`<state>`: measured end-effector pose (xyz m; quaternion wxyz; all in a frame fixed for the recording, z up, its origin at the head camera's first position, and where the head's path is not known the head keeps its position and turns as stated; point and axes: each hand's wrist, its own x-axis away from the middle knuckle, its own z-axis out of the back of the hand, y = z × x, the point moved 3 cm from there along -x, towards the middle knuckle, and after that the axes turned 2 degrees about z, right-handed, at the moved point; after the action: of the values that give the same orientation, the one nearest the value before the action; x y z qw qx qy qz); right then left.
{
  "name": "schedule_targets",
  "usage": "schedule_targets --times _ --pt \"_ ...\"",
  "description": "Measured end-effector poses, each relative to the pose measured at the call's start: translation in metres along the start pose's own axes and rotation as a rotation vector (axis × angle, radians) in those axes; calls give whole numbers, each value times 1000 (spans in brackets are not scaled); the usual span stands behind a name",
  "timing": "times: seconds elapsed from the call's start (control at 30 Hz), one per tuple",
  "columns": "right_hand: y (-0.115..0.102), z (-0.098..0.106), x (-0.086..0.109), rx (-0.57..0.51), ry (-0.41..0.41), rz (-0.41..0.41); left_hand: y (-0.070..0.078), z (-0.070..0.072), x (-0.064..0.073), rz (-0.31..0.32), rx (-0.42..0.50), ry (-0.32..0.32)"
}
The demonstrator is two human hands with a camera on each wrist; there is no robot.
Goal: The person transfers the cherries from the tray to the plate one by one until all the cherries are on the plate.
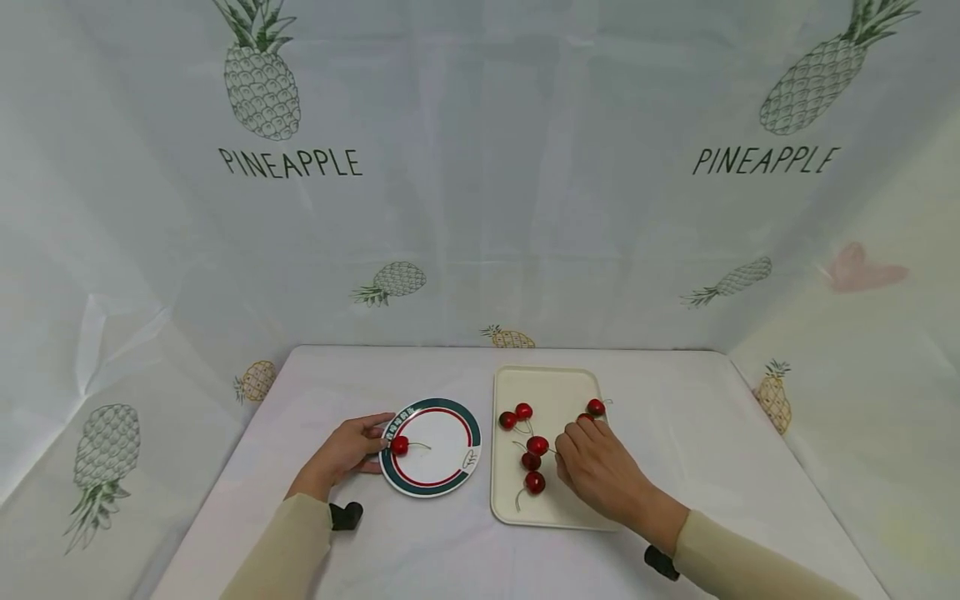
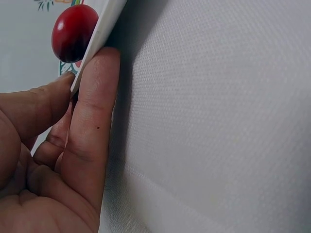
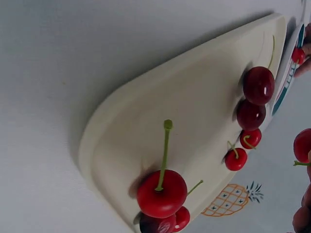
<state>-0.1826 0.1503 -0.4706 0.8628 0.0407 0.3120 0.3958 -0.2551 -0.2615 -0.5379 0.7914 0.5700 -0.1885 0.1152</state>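
Observation:
My left hand pinches the left rim of a round white plate with a green and red border, thumb above and fingers beneath. One red cherry with its stem lies on the plate beside the thumb, also large in the left wrist view. Over the cream tray, my right hand holds a red cherry at its fingertips, the stem pointing back towards the hand. Below this cherry lie two dark cherries on the tray. Most of the right hand's fingers are out of the right wrist view.
Two cherries sit at the tray's left side. More cherries cluster near its right edge, partly behind the right hand in the head view. White cloth covers the table; a pineapple-printed curtain hangs behind.

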Motion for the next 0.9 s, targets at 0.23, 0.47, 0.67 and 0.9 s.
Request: schedule_targets --times 0.23,0.47,0.67,0.9 --pt "-1 -5 -10 -5 38 21 -1 1 0 -2 -15 5" --pt "-1 -11 -20 0 -6 29 -1 1 -1 -11 -9 -8" --pt "-4 -20 -35 -8 -73 35 0 1 -1 -3 -4 -3" --pt "-12 -31 -57 -43 -162 8 1 1 -2 3 -22 5"
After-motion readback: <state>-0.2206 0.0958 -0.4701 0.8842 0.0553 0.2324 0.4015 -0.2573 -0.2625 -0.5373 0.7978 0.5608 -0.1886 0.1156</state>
